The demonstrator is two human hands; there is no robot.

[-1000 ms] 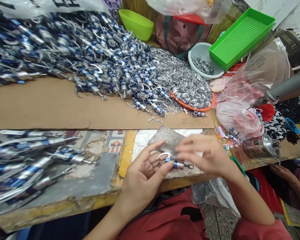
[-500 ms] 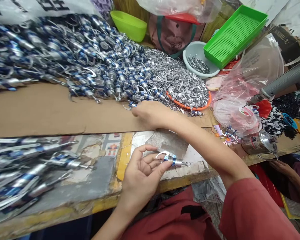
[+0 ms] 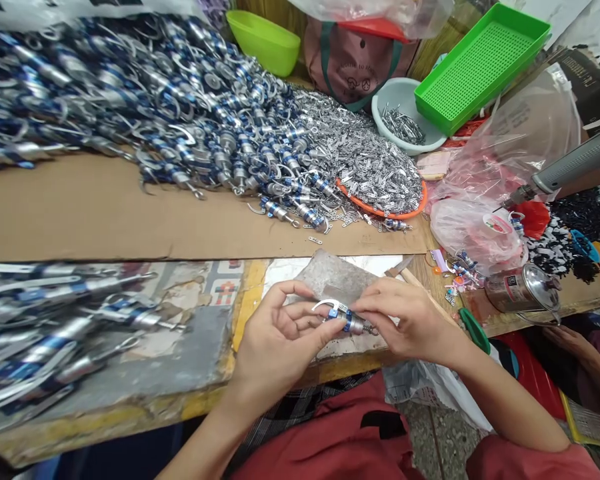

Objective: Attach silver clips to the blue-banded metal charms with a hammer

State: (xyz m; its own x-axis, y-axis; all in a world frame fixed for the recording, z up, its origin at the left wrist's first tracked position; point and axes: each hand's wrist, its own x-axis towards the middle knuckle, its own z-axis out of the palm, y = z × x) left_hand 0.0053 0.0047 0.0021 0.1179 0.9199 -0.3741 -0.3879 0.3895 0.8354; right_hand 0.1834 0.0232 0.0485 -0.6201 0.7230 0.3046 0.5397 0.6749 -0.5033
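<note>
My left hand pinches a small silver-and-blue metal piece with a curved lever on its left and a ring at its right end. Close against the piece's right part is my right hand, its thumb and fingertips pressed together; whatever they may pinch is too small to make out. Both hands are over a grey metal plate by the table's front edge. Beyond them, a big heap of similar silver-and-blue pieces spreads over brown cardboard.
Larger similar pieces lie at the left. Small flat metal parts fill an orange-rimmed tray. Further right are a pale bowl, a green basket, a grey power tool and a metal can. Another person's hand shows far right.
My right hand has come back from the heap's near edge to the piece in my left hand. Several small pieces and a green-handled tool, hidden by my arm before, are visible.
</note>
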